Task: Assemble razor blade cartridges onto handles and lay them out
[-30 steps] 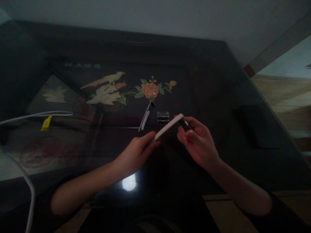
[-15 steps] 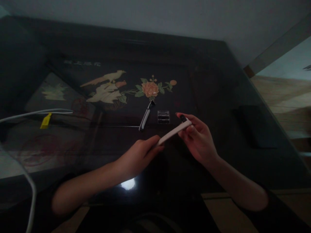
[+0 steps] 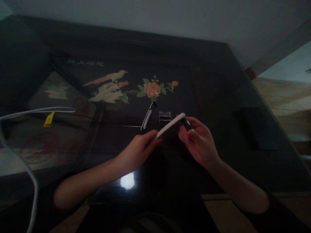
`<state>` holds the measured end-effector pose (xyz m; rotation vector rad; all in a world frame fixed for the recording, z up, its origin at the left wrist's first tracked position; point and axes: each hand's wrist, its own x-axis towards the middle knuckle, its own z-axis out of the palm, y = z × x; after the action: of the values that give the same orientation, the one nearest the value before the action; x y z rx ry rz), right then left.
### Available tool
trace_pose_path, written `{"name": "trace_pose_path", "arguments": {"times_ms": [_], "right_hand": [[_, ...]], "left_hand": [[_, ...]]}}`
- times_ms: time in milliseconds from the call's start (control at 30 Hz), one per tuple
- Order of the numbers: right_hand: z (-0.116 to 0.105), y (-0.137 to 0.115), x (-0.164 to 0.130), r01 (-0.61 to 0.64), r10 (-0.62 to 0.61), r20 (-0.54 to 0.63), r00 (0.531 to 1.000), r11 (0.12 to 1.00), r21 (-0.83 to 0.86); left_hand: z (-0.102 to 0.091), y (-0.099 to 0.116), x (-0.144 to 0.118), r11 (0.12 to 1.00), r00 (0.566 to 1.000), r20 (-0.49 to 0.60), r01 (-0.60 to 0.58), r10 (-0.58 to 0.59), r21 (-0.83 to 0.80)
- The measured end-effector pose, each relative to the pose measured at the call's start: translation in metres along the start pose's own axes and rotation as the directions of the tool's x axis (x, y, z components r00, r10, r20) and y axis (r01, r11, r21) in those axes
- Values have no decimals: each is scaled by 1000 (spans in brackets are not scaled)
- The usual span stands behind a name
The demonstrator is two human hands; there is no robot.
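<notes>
Razor (image 3: 148,115) left of case (image 3: 165,116).

A dark glossy table (image 3: 218,97) with a bird-and-flower inlay carries a razor (image 3: 148,115), a clear case (image 3: 165,117) and a white cable (image 3: 36,111).

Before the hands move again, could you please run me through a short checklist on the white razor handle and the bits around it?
1. Left hand grips the white handle at its near end: ok.
2. Right hand pinches a small dark piece at the handle's far end: ok.
3. Piece seated on handle: cannot tell, too dark.
4. Second razor lies apart on the table: ok.
5. Clear case beside it, untouched: ok.
</notes>
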<state>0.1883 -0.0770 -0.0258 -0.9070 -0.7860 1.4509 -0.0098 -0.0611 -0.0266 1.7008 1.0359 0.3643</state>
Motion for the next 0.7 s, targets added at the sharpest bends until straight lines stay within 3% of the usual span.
{"name": "trace_pose_path", "arguments": {"times_ms": [467, 700], "right_hand": [[1, -5, 2, -1, -5, -66, 998, 996, -85], [2, -4, 1, -1, -4, -51, 999, 996, -85]], "left_hand": [[4, 5, -7, 999, 991, 127, -32, 34, -18], [2, 3, -4, 1000, 997, 74, -14, 13, 22]]}}
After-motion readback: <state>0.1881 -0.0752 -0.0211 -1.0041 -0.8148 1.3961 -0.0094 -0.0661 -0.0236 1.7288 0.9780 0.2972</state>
